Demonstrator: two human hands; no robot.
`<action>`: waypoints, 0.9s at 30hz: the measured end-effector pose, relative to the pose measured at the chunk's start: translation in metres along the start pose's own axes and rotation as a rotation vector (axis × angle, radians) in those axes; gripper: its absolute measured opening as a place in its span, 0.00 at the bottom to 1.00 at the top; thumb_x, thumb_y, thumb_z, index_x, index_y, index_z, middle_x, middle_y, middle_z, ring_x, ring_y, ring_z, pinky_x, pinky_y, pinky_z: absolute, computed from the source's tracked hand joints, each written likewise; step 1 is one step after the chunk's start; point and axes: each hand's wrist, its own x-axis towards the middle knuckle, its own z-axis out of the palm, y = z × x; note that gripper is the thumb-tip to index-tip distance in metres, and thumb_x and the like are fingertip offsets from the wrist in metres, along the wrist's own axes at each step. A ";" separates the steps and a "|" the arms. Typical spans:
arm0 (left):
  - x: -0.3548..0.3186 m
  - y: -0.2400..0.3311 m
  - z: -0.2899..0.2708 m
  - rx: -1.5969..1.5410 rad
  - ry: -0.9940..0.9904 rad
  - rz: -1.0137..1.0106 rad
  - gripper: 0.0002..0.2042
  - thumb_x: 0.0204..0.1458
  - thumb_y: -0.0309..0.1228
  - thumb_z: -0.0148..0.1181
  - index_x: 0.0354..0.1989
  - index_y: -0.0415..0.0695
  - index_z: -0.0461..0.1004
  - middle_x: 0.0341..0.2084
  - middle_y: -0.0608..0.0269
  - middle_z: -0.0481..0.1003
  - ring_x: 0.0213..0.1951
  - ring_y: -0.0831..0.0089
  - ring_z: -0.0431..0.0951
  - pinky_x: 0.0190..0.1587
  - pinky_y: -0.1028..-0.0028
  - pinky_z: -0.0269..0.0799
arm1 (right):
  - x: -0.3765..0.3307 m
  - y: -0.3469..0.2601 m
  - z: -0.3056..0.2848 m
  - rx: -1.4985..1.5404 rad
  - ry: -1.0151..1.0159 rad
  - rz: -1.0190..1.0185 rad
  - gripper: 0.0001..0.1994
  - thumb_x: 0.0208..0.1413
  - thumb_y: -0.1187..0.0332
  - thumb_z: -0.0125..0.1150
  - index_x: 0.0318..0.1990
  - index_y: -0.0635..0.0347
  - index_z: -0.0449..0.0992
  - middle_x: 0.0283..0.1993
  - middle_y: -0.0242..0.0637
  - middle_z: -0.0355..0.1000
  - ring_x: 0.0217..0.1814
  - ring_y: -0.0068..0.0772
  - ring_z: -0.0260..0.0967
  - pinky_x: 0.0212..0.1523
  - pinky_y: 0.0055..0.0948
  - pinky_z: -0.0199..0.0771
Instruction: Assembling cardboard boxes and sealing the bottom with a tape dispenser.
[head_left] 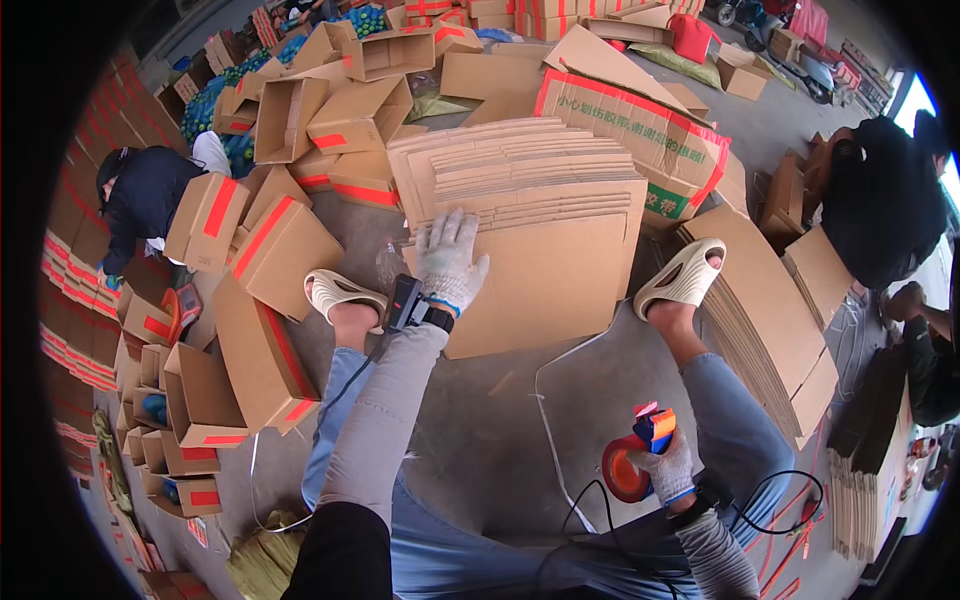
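Observation:
My left hand (450,258), in a white knitted glove, lies with its fingers stretched on a stack of flattened cardboard boxes (545,285) between my feet. The front sheet faces me, and the edges of several more show behind it. Down by my right thigh, my gloved right hand (670,468) is closed around a tape dispenser (655,428) with an orange and blue head. A roll of red tape (626,470) sits on the dispenser, to the left of my fingers.
Open boxes with red tape (290,240) pile up at the left and behind the stack. More flattened cartons (770,310) lean at the right. A printed carton (640,135) stands behind. One person (150,200) works at left, another (880,200) at right. A white strap (545,420) crosses the floor.

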 end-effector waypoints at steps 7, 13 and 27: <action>-0.036 0.002 0.020 0.452 0.204 0.154 0.39 0.52 0.42 0.62 0.74 0.49 0.55 0.72 0.55 0.55 0.71 0.56 0.55 0.72 0.46 0.48 | 0.057 -0.035 0.018 -0.029 0.111 -0.092 0.37 0.40 0.57 0.81 0.55 0.60 0.66 0.49 0.45 0.76 0.50 0.43 0.77 0.51 0.38 0.76; -0.088 0.057 -0.058 0.063 -0.339 0.300 0.27 0.51 0.40 0.66 0.60 0.47 0.71 0.41 0.55 0.80 0.40 0.56 0.80 0.47 0.57 0.76 | 0.072 0.005 0.013 0.437 0.495 -0.022 0.35 0.42 0.62 0.81 0.54 0.63 0.66 0.47 0.40 0.73 0.47 0.29 0.72 0.50 0.31 0.75; -0.181 0.087 -0.100 0.139 -0.458 0.515 0.14 0.50 0.41 0.67 0.40 0.49 0.76 0.35 0.62 0.77 0.41 0.60 0.77 0.46 0.60 0.71 | -0.006 -0.103 -0.054 -0.383 0.000 -0.578 0.46 0.34 0.57 0.86 0.62 0.59 0.65 0.51 0.45 0.75 0.53 0.43 0.77 0.54 0.37 0.76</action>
